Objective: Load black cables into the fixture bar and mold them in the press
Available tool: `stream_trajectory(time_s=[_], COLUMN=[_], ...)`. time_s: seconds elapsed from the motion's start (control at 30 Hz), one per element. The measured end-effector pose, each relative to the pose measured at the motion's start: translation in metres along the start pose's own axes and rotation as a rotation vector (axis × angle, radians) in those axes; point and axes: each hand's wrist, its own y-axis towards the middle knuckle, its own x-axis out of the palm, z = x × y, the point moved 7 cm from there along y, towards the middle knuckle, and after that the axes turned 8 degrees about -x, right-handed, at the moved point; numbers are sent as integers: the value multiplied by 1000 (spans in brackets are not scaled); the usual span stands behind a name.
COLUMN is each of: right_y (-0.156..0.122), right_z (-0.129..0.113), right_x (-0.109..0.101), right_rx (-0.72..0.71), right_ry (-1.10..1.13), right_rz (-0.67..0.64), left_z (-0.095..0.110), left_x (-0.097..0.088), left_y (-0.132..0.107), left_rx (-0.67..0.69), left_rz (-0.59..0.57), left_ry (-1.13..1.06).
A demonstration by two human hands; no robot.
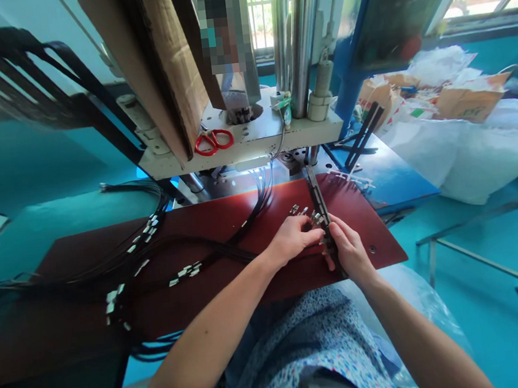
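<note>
A long dark slotted bar (316,194) lies tilted across the front right of the reddish-brown board (224,219). My right hand (348,247) is closed round its near end, thumb on top. My left hand (294,239) is pinched at the bar's left side, on a small metal connector (317,219) at a cable end. More metal connector ends (295,210) stick out just beyond my left fingers. Black cables (203,242) run from the left over the board towards my left hand. How the connector sits in the bar is too small to tell.
Behind the board stands a press with a white plate (239,143) and steel columns. Red-handled scissors (213,142) rest on that plate. Cable bundles with white tags (115,301) lie at left. Dark bars (364,136) and white strips (354,178) are at right, on and beside a blue table (400,173).
</note>
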Motion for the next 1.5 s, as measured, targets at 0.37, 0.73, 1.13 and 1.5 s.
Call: stream_trajectory(time_s=[0.37, 0.73, 1.13, 1.5], right_y=[1, -5, -7, -5], right_z=[1, -2, 1, 0], right_x=[2, -6, -6, 4], right_rx=[-20, -27, -10, -40], right_ry=[-128, 0, 10, -187], right_rz=[2, 93, 53, -43], left_z=[2, 18, 17, 6], left_x=[-2, -20, -12, -13], left_y=[-1, -9, -6, -2], left_rx=[70, 145, 86, 89], left_rz=[78, 209, 208, 128], left_ry=[39, 160, 298, 48])
